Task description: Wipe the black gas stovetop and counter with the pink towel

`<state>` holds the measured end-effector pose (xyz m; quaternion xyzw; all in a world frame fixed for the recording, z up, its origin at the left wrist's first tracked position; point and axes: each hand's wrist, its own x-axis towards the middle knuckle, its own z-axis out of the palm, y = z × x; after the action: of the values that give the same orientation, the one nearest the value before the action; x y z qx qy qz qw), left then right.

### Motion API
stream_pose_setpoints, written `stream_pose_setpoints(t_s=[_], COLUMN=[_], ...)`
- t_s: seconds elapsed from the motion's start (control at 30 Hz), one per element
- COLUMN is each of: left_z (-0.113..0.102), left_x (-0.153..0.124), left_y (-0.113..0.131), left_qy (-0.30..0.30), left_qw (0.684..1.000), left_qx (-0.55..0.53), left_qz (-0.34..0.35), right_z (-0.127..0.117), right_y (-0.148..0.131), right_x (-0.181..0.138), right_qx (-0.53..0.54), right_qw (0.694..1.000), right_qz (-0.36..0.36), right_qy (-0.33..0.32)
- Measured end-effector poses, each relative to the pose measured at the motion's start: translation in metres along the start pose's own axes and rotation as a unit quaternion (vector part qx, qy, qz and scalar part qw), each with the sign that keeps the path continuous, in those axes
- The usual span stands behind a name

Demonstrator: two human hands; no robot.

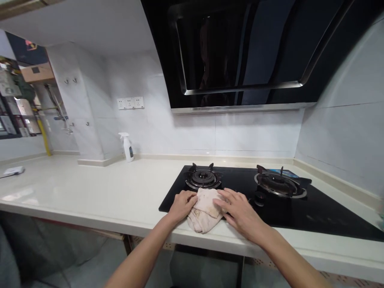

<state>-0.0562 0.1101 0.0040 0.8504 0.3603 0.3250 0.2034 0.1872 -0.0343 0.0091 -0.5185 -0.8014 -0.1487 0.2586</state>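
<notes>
A folded, stained off-white cloth (207, 206) lies over the front edge of the black gas cooktop (240, 212) and onto the pale countertop. My left hand (181, 206) is at the cloth's left side, its bent fingers and thumb closed on that edge. On the other side, my right hand (241, 214) has its fingers spread, with the fingertips touching the cloth's right edge. The left burner (204, 178) is just behind the cloth. A black control knob (258, 199) sits to the right of my right hand.
The right burner (277, 184) has a raised pan support. Overhead hangs a large black range hood (240, 52). A white spray bottle (128, 148) stands by the back wall, below several sockets (130, 103). At the far left lies a small white object (14, 171).
</notes>
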Motion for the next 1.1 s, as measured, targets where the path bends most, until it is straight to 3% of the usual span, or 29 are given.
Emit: stream_pose_setpoints(t_s=[0.2,0.4,0.53,0.7,0.83,0.97,1.1], left_z=[-0.002,0.003,0.004,0.006,0.007,0.008,0.010], left_x=[-0.005,-0.003,-0.002,-0.003,-0.006,-0.007,-0.007], left_y=[-0.003,-0.008,-0.008,-0.005,0.001,0.005,0.010], left_qy=[-0.049,-0.010,0.043,0.035,0.017,0.000,-0.013], left_qw=[0.997,0.995,0.995,0.995,0.996,0.995,0.992], left_qx=[-0.007,-0.020,-0.040,-0.049,-0.020,0.017,0.064], left_qz=[0.062,0.099,0.087,0.085,0.085,0.102,0.111], right_z=[0.003,0.016,0.014,-0.014,-0.034,-0.061,-0.094], right_y=[-0.020,-0.022,-0.023,-0.013,0.017,0.054,0.075], right_x=[0.058,0.073,0.048,0.006,-0.030,-0.065,-0.077], right_qx=[0.096,0.078,0.031,0.022,0.036,0.071,0.080], right_qw=[0.976,0.979,0.984,0.984,0.979,0.958,0.906], right_qz=[0.035,0.063,0.071,0.103,0.183,0.269,0.359], right_qy=[-0.190,-0.176,-0.160,-0.142,-0.085,0.066,0.209])
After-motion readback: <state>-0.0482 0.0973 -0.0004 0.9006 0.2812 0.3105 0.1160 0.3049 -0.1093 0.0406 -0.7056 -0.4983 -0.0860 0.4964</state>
